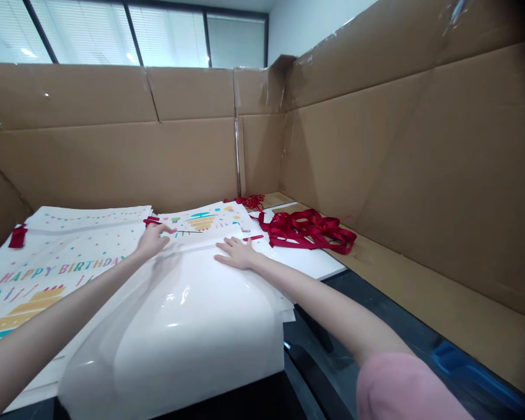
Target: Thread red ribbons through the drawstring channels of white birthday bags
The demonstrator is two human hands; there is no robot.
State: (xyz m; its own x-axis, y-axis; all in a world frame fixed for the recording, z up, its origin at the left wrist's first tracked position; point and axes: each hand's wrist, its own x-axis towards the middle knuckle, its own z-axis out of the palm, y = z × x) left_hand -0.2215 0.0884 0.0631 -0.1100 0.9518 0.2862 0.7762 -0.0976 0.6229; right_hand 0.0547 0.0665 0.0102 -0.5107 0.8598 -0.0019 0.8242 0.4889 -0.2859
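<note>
White glossy sheet (pixel 188 315) under both hands, cardboard-walled table (pixel 376 251).

Cardboard walls (pixel 398 175) hem the table; ribbon pile (pixel 308 230) blocks right

A glossy white sheet (pixel 179 315) lay flat but slightly bulged on the table's near edge, overhanging the front.

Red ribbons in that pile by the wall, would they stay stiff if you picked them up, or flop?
The red ribbons would probably flop: they lie in loose, tangled loops on the white sheet. They look thin and flat, so likely light. Their shiny surface suggests they might slip through fingers. Neither the left hand nor the right hand touches them.
</note>
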